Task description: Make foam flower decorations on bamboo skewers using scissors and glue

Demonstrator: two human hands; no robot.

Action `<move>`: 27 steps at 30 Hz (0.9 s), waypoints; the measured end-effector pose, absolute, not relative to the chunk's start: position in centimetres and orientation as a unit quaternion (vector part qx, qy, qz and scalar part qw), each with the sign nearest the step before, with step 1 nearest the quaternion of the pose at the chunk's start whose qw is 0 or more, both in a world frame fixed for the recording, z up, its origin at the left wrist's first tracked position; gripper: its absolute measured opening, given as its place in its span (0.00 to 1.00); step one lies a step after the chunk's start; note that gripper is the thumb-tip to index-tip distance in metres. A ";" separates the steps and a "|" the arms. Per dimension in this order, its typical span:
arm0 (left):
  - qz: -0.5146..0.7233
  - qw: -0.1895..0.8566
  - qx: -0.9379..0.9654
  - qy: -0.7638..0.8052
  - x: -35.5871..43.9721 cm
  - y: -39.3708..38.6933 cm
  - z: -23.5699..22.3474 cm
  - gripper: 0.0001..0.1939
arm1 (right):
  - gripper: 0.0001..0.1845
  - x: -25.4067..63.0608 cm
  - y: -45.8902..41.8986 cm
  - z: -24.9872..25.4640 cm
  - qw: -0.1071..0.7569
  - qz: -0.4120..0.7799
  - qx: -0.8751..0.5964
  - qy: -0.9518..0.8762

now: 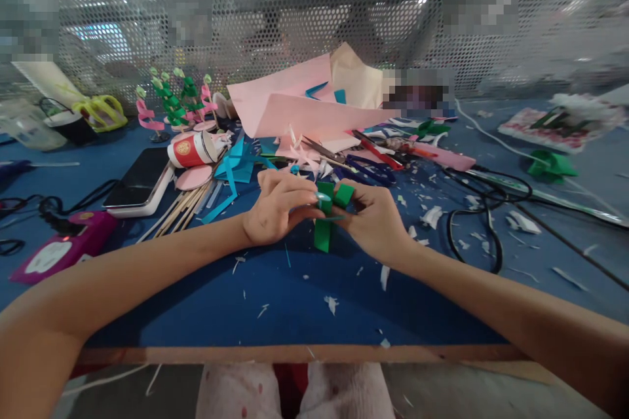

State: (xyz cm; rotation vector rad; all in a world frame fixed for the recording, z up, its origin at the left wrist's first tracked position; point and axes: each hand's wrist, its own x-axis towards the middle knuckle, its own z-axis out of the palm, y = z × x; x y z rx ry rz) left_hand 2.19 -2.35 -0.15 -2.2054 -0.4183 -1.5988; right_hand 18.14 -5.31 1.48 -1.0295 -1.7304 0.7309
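A green paper strip [322,236], bent into folds, is held between my two hands above the blue table. My left hand [282,206] pinches its left side between thumb and fingers. On the other side my right hand [376,216] grips the strip near a folded green end that sticks up. Part of the strip is hidden behind the fingers. Just beyond the hands lie blue paper strips [238,160], dark-handled scissors [368,169] and pink paper sheets [299,105].
At the left are a phone [140,177], a purple power strip [66,245], wooden sticks [181,209] and a red-and-white paper cup [191,149]. Green and pink paper spirals [174,101] stand behind. Black cable [486,209] loops at the right. White paper scraps [432,216] litter the table.
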 end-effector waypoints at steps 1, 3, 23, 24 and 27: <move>-0.576 0.197 -0.781 -0.139 2.2 -2.4 -0.1 0.10 | 0.13 18.1 -5.4 1.5 0.479 0.324 -0.418 -0.701; -0.583 0.207 -0.776 -0.123 2.2 -2.3 -0.1 0.09 | 0.13 17.9 -5.5 1.6 0.475 0.383 -0.412 -0.677; -0.513 0.208 -0.821 -0.140 2.1 -2.8 0.4 0.12 | 0.14 17.5 -5.9 1.5 0.483 0.481 -0.388 -0.620; -0.510 0.216 -0.822 -0.133 2.1 -2.8 0.6 0.12 | 0.15 17.4 -5.9 1.6 0.485 0.476 -0.392 -0.620; -0.500 0.233 -0.825 -0.125 2.2 -2.9 0.8 0.11 | 0.15 17.4 -6.0 1.6 0.490 0.465 -0.397 -0.622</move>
